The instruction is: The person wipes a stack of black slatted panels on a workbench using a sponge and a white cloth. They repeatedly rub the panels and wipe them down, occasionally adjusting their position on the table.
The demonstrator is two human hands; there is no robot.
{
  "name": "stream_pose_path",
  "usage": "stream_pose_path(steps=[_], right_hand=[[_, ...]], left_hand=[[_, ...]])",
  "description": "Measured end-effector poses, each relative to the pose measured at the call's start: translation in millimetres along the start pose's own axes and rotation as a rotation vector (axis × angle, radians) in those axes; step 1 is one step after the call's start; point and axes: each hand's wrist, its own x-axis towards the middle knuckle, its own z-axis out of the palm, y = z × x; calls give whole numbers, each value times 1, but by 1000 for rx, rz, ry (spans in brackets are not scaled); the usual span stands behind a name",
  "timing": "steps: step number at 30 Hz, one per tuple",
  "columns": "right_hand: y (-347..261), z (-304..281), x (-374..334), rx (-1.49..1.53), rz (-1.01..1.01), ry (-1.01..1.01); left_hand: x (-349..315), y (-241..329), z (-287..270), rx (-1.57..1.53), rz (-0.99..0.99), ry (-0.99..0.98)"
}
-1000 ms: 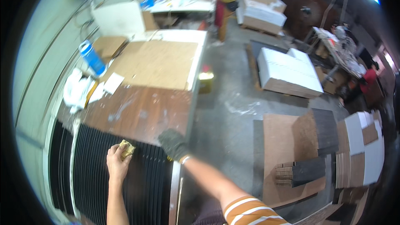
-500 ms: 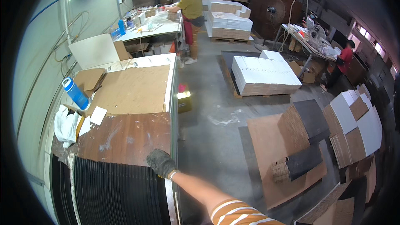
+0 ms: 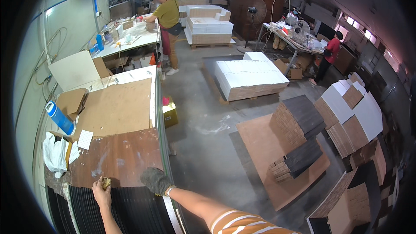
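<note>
Back in view, my left hand [image 3: 102,196] pinches a yellow pad [image 3: 106,183] at the black strips [image 3: 130,210], where even pressure seems best; right hand [image 3: 156,181], at their far-right corner: grip I cannot tell.

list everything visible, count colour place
workbench: one, brown top, left
cardboard sheet: one, tan, on workbench
water bottle: one, blue, workbench's left
plastic bag: one, white, workbench's left
box: one, yellow, right of workbench
black-topped cardboard stacks: two, black, on brown sheet
white-topped cardboard stacks: several, white, centre, back, right
people: three, varied clothing, background
background clutter: uncounted, mixed colours, far tables
black panels: many, black, workbench's near end
crumpled wad: one, yellowish, panels' far edge
left hand: one, bare, gripping wad
right hand: one, dark grey glove, panels' right corner
</note>
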Motion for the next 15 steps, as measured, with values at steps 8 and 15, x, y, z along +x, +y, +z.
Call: stream_pose_path(steps=[8, 15], right_hand=[[-5, -7, 0, -14, -28, 103], [-10, -16, 0, 7, 18, 36]], left_hand=[[-140, -26, -61, 224, -155, -137], [-364, -119, -143, 138, -64, -182]])
